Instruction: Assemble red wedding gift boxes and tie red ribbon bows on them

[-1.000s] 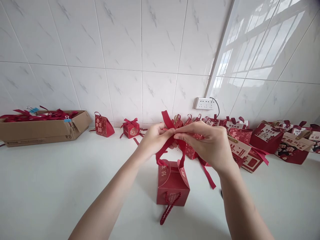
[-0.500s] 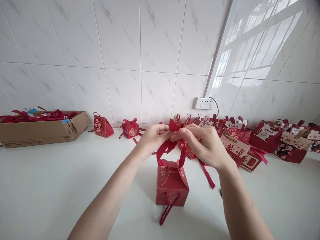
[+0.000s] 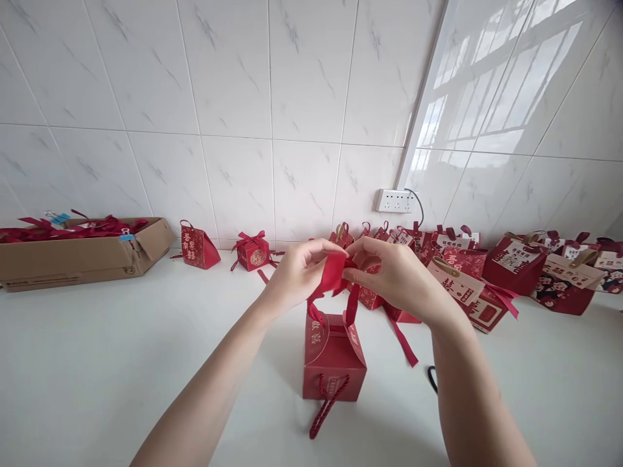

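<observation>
A red gift box [image 3: 335, 363] stands upright on the white table, its two curved flaps meeting at the top and a twisted cord handle [image 3: 322, 415] hanging down its front. From holes in the flaps a red ribbon [image 3: 333, 271] rises into my fingers. My left hand [image 3: 296, 275] is closed on the ribbon from the left. Opposite it, my right hand [image 3: 389, 272] pinches the ribbon with thumb and fingers. Both hands hover above the box, close together. Folds of ribbon partly hide the fingertips.
A cardboard box [image 3: 82, 263] of red ribbons stands at the left. Near the wall are a triangular red box [image 3: 198, 246] and a small bowed box [image 3: 253, 253]. Several red gift boxes [image 3: 516, 263] crowd the right. A loose ribbon end [image 3: 403, 340] lies beside my right wrist.
The ribbon between my fingers has shifted: a wide loop now hangs in front of my left fingertips. My right fingers have turned over and bent around it. The gift box stays in place.
</observation>
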`<state>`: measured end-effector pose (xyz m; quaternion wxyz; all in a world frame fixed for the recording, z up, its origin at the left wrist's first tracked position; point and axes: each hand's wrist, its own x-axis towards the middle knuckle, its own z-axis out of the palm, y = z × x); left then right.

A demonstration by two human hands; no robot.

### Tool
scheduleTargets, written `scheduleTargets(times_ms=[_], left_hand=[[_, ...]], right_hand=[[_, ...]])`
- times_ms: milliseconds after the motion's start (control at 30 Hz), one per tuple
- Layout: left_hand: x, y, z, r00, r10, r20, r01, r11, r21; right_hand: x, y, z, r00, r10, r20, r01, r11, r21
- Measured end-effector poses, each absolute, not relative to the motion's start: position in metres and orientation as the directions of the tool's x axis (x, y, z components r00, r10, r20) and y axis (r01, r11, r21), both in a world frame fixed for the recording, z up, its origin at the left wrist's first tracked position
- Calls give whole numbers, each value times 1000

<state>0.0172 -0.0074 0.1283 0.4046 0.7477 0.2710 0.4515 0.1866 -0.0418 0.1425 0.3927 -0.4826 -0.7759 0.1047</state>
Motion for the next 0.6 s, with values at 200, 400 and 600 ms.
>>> scheduleTargets(times_ms=[200,400,600], left_hand=[[20,-6,128,403,748,527,72,-600,797],[17,-5,129,401,787,469,-9,-509,861],[16,-5,130,467,760,452,-30,-497,867]], right_hand=[[185,-37,139,-167,803,573,748,481,-457],[181,-38,138,-201,820,535,709,499,-498],[179,-43,140,-257,757,601,734,557,-388]])
